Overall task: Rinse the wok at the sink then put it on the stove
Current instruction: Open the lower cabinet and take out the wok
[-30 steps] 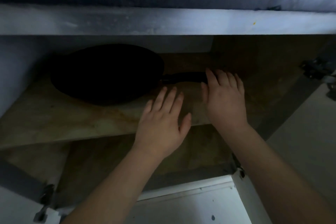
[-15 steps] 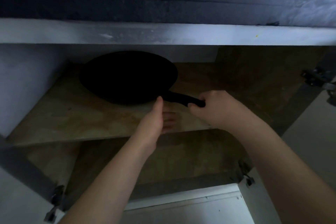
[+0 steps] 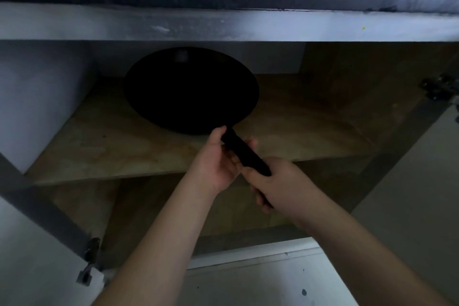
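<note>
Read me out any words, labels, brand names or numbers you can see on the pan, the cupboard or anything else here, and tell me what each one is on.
None can be read.
Round black wok on the wooden cupboard shelf: a faint pale patch near its far rim, too dark and blurred to tell whether it is text.
Its black handle, held by the left hand and right hand: no marking visible.

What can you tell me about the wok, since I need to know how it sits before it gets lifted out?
The wok is round, wide and black, too dark to show its inside surface or material. It sits on the wooden shelf inside an open cabinet, its long black handle pointing out toward the person. The left hand grips the handle near the bowl, and the right hand grips its outer end. Whether the bowl rests flat or is slightly lifted cannot be told.
</note>
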{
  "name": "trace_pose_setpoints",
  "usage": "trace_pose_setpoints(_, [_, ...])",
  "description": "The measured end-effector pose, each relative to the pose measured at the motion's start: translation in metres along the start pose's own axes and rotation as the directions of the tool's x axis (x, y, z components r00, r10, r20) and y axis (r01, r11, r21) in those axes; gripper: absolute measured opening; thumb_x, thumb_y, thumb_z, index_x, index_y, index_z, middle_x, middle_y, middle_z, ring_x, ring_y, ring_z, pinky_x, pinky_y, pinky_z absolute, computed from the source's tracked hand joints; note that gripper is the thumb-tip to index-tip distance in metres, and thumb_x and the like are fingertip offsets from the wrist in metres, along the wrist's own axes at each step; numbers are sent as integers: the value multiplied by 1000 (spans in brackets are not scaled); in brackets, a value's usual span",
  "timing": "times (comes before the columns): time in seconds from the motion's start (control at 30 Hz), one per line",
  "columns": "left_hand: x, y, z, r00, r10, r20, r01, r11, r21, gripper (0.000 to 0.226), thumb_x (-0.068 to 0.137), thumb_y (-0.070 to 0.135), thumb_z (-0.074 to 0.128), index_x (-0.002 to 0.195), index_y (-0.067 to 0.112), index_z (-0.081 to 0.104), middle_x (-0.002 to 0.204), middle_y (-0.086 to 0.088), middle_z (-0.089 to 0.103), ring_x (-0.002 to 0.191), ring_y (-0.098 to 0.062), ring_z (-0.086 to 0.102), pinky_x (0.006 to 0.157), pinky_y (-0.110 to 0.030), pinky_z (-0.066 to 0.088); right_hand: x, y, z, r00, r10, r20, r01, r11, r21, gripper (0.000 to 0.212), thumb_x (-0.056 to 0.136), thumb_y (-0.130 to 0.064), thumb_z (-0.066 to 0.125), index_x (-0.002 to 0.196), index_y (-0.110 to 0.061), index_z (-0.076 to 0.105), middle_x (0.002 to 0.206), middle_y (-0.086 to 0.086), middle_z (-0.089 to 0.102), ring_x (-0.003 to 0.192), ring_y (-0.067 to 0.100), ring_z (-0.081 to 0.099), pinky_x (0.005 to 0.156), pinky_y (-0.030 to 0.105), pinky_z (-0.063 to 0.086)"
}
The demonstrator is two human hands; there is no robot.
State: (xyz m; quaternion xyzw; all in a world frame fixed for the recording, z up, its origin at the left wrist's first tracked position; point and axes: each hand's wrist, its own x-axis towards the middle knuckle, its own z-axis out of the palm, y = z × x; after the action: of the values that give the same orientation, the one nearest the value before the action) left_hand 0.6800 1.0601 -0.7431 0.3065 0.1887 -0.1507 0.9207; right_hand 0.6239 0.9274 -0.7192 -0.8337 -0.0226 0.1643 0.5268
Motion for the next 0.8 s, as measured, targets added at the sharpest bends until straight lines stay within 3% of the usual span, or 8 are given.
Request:
trace_pose_setpoints(0.17, [-9,-11,0,999,-16,-28,15,1000,-13,13,91,12,64,85,0,62,69,-15,71,64,-20,70,67,-34,61,-15,1,17,984,138,109,-148,985,88,9,92,-19,60,94,-9,61,68,5,62,52,9,59,55,22,54])
trace_pose_setpoints(0.3, [-10,-23,-7,998,-62,-13,62,998,-20,15,92,14,62,83,2,62,62,-7,65,52,-13,65,53,-25,58,-20,11,28,960,244,139,-263,955,136,8,87,-11,59,94,-8,61,70,5,62,55,12,61,56,24,55])
trace_pose_setpoints(0.37, [-10,-31,-12,996,-86,-2,86,996,13,14,92,16,63,89,3,62,62,-4,62,49,-11,62,51,-24,56,-22,18,31,959,251,134,-271,949,162,11,86,-12,60,97,-9,62,76,7,65,63,15,65,61,27,58])
trace_pose_setpoints(0.47, [-11,-42,-18,993,-120,11,119,991,60,18,91,20,64,96,4,60,62,-3,61,49,-10,60,53,-27,56,-26,28,34,961,256,106,-272,945,184,10,88,-14,60,98,-14,63,76,4,68,60,11,65,57,23,54])
trace_pose_setpoints(0.6, [-13,-47,-23,991,-132,24,129,986,104,25,90,22,61,69,13,52,56,2,49,45,-10,50,49,-23,50,-23,40,42,954,291,68,-298,943,146,3,86,-12,61,88,-10,62,63,3,60,49,9,55,49,20,50])
trace_pose_setpoints(0.7, [-11,-46,-26,982,-190,6,189,980,65,29,88,22,61,65,19,45,54,8,40,40,-7,39,43,-17,35,-22,47,50,949,308,60,-314,936,157,5,85,-11,60,83,-7,63,59,6,61,46,11,55,46,21,48])
trace_pose_setpoints(0.8, [-6,-48,-28,984,-176,-22,178,979,101,29,87,21,59,63,21,43,51,10,38,38,-6,35,41,-18,30,-22,54,57,959,284,10,-283,951,127,15,84,-13,58,72,-6,62,53,7,61,46,15,56,46,23,45])
